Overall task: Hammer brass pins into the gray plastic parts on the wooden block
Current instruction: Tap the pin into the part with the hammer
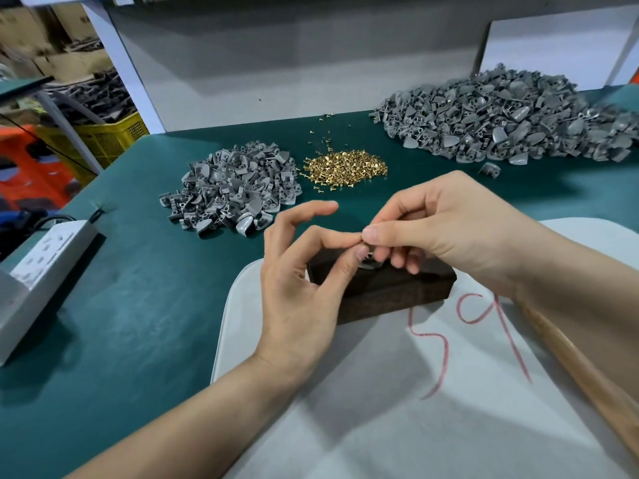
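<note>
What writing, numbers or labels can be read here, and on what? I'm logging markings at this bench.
"59", handwritten in red, on the white board under the wooden block.
Power strip at left: small printed markings, too blurred to read.
Cardboard boxes in the background: faint print, too blurred to read.
Nothing else carries readable text.
</note>
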A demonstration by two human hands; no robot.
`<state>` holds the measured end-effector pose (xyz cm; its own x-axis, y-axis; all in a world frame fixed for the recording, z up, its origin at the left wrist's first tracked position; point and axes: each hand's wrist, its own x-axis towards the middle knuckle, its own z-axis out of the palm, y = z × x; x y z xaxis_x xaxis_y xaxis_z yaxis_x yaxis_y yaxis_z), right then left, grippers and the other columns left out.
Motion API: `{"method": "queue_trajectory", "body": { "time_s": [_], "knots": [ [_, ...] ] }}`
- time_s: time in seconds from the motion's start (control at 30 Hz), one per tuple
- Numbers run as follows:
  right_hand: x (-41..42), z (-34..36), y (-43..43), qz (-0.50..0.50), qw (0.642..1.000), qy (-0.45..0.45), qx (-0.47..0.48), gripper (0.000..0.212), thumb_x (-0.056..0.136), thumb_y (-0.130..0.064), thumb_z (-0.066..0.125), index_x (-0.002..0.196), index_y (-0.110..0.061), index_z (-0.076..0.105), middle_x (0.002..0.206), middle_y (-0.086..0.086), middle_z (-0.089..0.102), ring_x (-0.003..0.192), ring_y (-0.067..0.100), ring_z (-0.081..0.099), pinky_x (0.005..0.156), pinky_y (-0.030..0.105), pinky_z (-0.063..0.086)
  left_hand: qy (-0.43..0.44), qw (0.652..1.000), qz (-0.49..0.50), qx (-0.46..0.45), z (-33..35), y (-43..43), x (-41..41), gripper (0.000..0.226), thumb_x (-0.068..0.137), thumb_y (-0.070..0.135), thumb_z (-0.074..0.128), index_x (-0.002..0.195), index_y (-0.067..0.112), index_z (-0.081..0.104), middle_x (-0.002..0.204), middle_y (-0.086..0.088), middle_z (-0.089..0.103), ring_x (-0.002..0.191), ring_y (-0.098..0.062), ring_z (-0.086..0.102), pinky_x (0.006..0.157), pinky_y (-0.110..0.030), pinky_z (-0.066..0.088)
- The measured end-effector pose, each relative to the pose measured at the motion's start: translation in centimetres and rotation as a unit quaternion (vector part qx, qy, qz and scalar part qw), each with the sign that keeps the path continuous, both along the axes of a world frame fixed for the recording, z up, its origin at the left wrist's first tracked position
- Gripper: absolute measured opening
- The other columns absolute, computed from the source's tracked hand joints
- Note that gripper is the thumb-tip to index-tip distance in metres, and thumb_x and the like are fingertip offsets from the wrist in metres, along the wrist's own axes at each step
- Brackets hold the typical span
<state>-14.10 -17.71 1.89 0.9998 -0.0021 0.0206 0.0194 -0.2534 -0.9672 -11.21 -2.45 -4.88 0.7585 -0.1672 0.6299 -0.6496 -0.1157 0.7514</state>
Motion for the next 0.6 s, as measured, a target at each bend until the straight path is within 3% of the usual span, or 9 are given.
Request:
{"method": "queue_trajectory", "body": {
  "time_s": [0.17, 0.43, 0.53, 0.6],
  "knots": [
    [-0.1, 0.2, 0.0, 0.006, 1.000, 0.020, 0.006, 0.013, 0.076, 0.000, 0.070, 0.064, -0.003, 0.069, 0.056, 0.009, 0.065, 0.043, 0.009, 0.051, 0.038, 0.017, 0.039, 0.007, 1.000, -0.003, -0.002, -0.2, 0.1, 0.2, 0.011, 0.080, 0.013, 0.074, 0.083, 0.023, 0.069, 0.123, 0.004, 0.050, 0.120, -0.011, 0.047, 0.102, -0.021, 0.035],
    [0.1, -0.1, -0.1, -0.024, 0.993, -0.041, -0.111, 0.015, 0.074, -0.003, 0.070, 0.061, -0.010, 0.068, 0.047, 0.001, 0.059, 0.035, 0.004, 0.045, 0.035, 0.012, 0.033, 0.032, 0.999, -0.015, 0.023, 0.0, -0.1, 0.1, 0.016, 0.080, 0.017, 0.072, 0.086, 0.030, 0.067, 0.123, 0.007, 0.050, 0.123, -0.013, 0.045, 0.104, -0.023, 0.034],
    [0.5, -0.4, -0.9, -0.022, 0.988, -0.058, -0.142, 0.014, 0.073, -0.005, 0.071, 0.062, -0.014, 0.069, 0.045, -0.003, 0.057, 0.039, 0.001, 0.046, 0.041, 0.010, 0.034, 0.068, 0.995, -0.023, 0.067, 0.1, -0.3, 0.1, 0.020, 0.079, 0.020, 0.064, 0.093, 0.033, 0.063, 0.126, 0.011, 0.047, 0.127, -0.007, 0.041, 0.102, -0.017, 0.029],
    [0.6, -0.8, -1.0, -0.007, 0.981, -0.061, -0.185, 0.011, 0.071, -0.012, 0.073, 0.063, -0.018, 0.070, 0.051, -0.003, 0.062, 0.046, 0.000, 0.049, 0.049, 0.013, 0.038, 0.099, 0.990, -0.025, 0.098, 0.1, -0.4, 0.2, 0.016, 0.076, 0.025, 0.061, 0.088, 0.036, 0.062, 0.128, 0.017, 0.042, 0.130, -0.005, 0.037, 0.106, -0.021, 0.029]
  ]
}}
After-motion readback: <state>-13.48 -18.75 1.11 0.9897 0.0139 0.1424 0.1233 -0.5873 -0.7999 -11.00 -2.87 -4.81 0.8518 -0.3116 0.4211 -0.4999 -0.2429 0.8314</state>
